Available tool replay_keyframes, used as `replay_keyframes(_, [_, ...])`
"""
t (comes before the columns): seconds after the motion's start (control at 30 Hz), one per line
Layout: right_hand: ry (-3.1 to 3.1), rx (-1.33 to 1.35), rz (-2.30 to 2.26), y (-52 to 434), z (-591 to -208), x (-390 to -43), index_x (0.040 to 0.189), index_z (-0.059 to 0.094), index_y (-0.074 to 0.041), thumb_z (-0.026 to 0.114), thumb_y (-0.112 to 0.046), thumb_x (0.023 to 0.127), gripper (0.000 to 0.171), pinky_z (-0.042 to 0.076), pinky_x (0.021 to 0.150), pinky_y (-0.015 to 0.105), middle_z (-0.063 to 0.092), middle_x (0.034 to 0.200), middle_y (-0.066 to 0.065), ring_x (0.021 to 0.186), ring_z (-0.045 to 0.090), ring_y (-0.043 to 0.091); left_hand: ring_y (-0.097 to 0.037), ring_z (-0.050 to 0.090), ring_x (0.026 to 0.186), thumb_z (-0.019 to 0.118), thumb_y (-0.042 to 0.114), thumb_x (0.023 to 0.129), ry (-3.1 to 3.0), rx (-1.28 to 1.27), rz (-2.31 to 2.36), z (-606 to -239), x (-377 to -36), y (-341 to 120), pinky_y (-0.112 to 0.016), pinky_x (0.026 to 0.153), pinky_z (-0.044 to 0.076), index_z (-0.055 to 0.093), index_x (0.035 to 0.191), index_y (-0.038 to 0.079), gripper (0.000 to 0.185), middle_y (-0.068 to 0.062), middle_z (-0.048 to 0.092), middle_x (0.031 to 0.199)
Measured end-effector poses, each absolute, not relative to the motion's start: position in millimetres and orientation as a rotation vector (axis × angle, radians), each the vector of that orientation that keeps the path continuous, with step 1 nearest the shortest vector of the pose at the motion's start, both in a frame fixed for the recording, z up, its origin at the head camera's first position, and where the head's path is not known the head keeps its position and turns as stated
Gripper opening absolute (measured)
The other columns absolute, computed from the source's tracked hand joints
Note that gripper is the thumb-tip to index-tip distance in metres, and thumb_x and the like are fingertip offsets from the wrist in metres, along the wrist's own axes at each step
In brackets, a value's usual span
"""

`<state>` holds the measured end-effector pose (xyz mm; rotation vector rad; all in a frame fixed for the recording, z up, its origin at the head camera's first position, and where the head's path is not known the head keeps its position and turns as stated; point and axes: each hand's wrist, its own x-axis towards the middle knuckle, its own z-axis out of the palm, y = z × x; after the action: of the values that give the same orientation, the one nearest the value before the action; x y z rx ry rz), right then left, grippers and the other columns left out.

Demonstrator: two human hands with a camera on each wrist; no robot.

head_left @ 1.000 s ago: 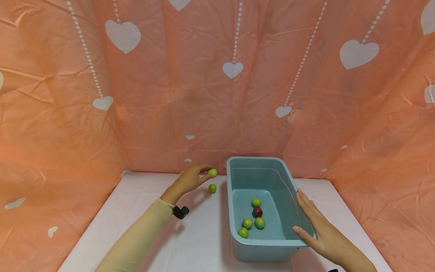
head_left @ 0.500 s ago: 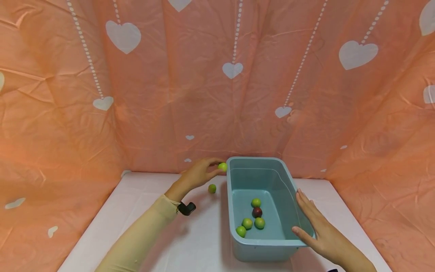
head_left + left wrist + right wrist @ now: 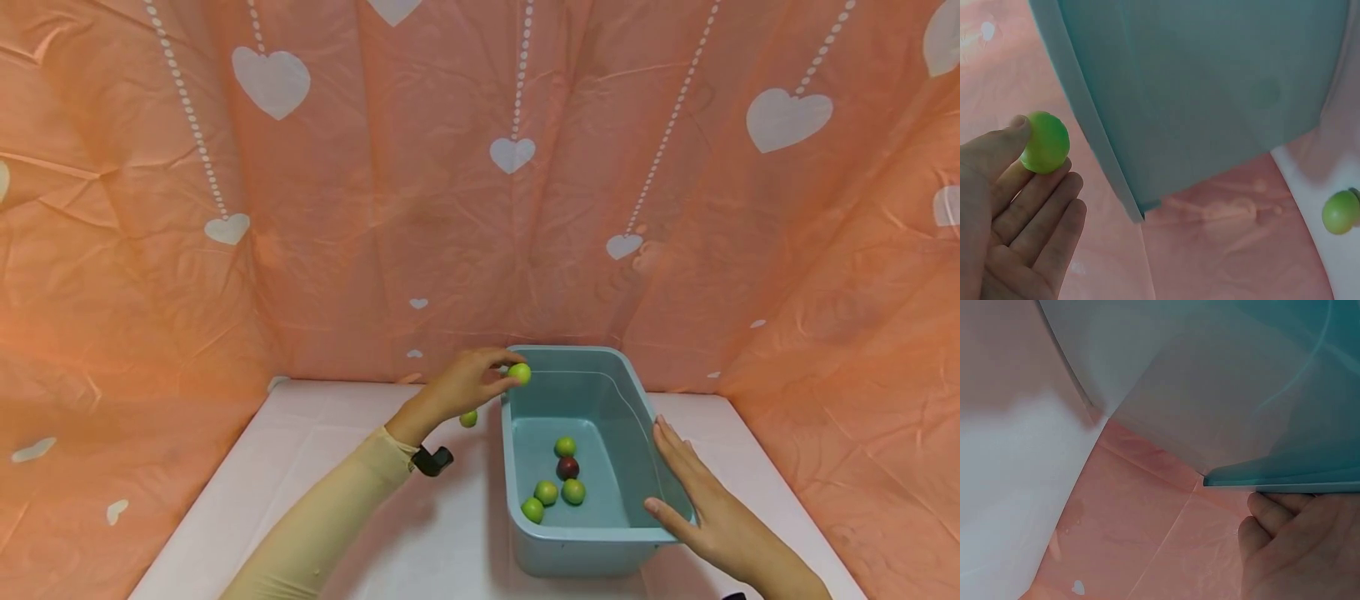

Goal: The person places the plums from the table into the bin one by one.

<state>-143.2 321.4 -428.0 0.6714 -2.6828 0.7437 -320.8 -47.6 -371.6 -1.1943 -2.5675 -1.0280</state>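
Over the bin's (image 3: pixel 637 392) far left corner, the left hand (image 3: pixel 459 385) pinches a green ball (image 3: pixel 519 373) between thumb and fingertips, held just above the rim. The right hand (image 3: pixel 701 506) lies flat with straight fingers against the bin's right wall (thumb at the near edge). Another green ball (image 3: pixel 468 418) sits on the table (image 3: pixel 330 467) just left of the bin. Inside lie four green balls and a dark one (image 3: pixel 567 467).

Five green fruits (image 3: pixel 519 373), one dark red fruit (image 3: pixel 567 467), one tub (image 3: pixel 585 550).
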Motion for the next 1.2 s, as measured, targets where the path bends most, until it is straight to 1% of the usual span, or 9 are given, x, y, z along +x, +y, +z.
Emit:
replay_keyframes(0.07, [-2.683, 0.671, 0.749, 321.2, -427.9, -143.3, 0.174, 0.017, -0.014, 0.076, -0.027, 0.101, 0.095, 0.001, 0.116, 0.002, 0.015, 0.179, 0.013, 0.161, 0.001, 0.006, -0.025, 0.069, 0.124, 0.077, 0.023, 0.102, -2.562, -1.222, -1.015, -372.3, -321.0, -42.0, -0.044, 0.104, 0.058, 0.07, 0.14, 0.008, 0.041, -0.006, 0.072, 0.136])
replay_keyframes(0.2, [-2.689, 0.664, 0.766, 320.9, -428.0, -142.6, 0.174, 0.017, -0.015, 0.076, -0.026, 0.101, 0.094, 0.001, 0.116, 0.002, 0.015, 0.179, 0.012, 0.163, 0.005, 0.02, -0.026, 0.068, 0.126, 0.076, 0.018, 0.103, -2.562, -1.282, -1.016, -372.8, -320.3, -32.0, -0.047, 0.103, 0.058, 0.068, 0.14, 0.004, 0.041, -0.008, 0.072, 0.137])
replay_keyframes(0.3, [-2.693, 0.66, 0.774, 321.3, -428.0, -142.3, 0.174, 0.017, -0.016, 0.076, -0.026, 0.101, 0.094, 0.001, 0.115, 0.002, 0.015, 0.179, 0.013, 0.163, 0.006, 0.027, -0.025, 0.068, 0.127, 0.076, 0.019, 0.103, -2.566, -1.323, -0.993, -373.0, -319.1, -25.1, -0.045, 0.106, 0.057, 0.068, 0.141, 0.004, 0.041, -0.009, 0.071, 0.137])
replay_keyframes(0.43, [-2.702, 0.654, 0.789, 321.9, -427.6, -142.5, 0.174, 0.016, -0.017, 0.075, -0.026, 0.102, 0.094, 0.001, 0.114, 0.001, 0.013, 0.18, 0.011, 0.164, 0.006, 0.03, -0.023, 0.067, 0.127, 0.075, 0.019, 0.104, -2.585, -1.353, -0.967, -372.1, -317.7, -15.9, -0.041, 0.11, 0.053, 0.069, 0.14, 0.007, 0.039, -0.008, 0.071, 0.137])
replay_keyframes(0.6, [-2.706, 0.653, 0.786, 322.1, -427.9, -142.4, 0.174, 0.015, -0.017, 0.075, -0.027, 0.102, 0.094, 0.001, 0.114, 0.001, 0.013, 0.18, 0.011, 0.164, 0.007, 0.031, -0.021, 0.067, 0.125, 0.073, 0.021, 0.105, -2.629, -1.37, -0.889, -372.5, -316.9, -5.2, -0.037, 0.11, 0.053, 0.07, 0.139, 0.009, 0.036, -0.006, 0.072, 0.136])
replay_keyframes(0.87, [-2.709, 0.642, 0.815, 321.0, -428.8, -142.3, 0.174, 0.015, -0.018, 0.074, -0.026, 0.102, 0.093, 0.001, 0.112, 0.001, 0.012, 0.18, 0.011, 0.162, 0.01, 0.045, -0.02, 0.067, 0.126, 0.072, 0.026, 0.106, -2.72, -1.42, -0.775, -377.8, -318.4, 8.4, -0.031, 0.108, 0.053, 0.07, 0.141, 0.011, 0.038, -0.003, 0.072, 0.135])
replay_keyframes(0.97, [-2.706, 0.643, 0.807, 320.5, -429.1, -142.5, 0.174, 0.016, -0.017, 0.075, -0.026, 0.102, 0.093, 0.001, 0.112, 0.001, 0.013, 0.18, 0.011, 0.163, 0.009, 0.041, -0.018, 0.066, 0.126, 0.072, 0.026, 0.106, -2.741, -1.443, -0.743, -378.4, -318.8, 12.8, -0.03, 0.107, 0.053, 0.07, 0.14, 0.011, 0.037, -0.003, 0.072, 0.136])
replay_keyframes(1.1, [-2.702, 0.643, 0.789, 320.2, -429.0, -142.3, 0.174, 0.017, -0.017, 0.075, -0.026, 0.102, 0.093, 0.002, 0.113, 0.0, 0.013, 0.18, 0.011, 0.163, 0.007, 0.027, -0.017, 0.067, 0.125, 0.072, 0.026, 0.106, -2.766, -1.488, -0.673, -378.2, -320.5, 20.1, -0.028, 0.107, 0.052, 0.073, 0.137, 0.011, 0.034, -0.002, 0.073, 0.135])
replay_keyframes(1.2, [-2.696, 0.645, 0.787, 320.2, -428.7, -142.3, 0.174, 0.017, -0.016, 0.075, -0.026, 0.102, 0.093, 0.002, 0.113, 0.0, 0.014, 0.18, 0.011, 0.163, 0.005, 0.02, -0.014, 0.067, 0.123, 0.073, 0.026, 0.106, -2.775, -1.514, -0.606, -378.1, -323.4, 26.3, -0.028, 0.109, 0.05, 0.074, 0.134, 0.012, 0.032, -0.001, 0.074, 0.133])
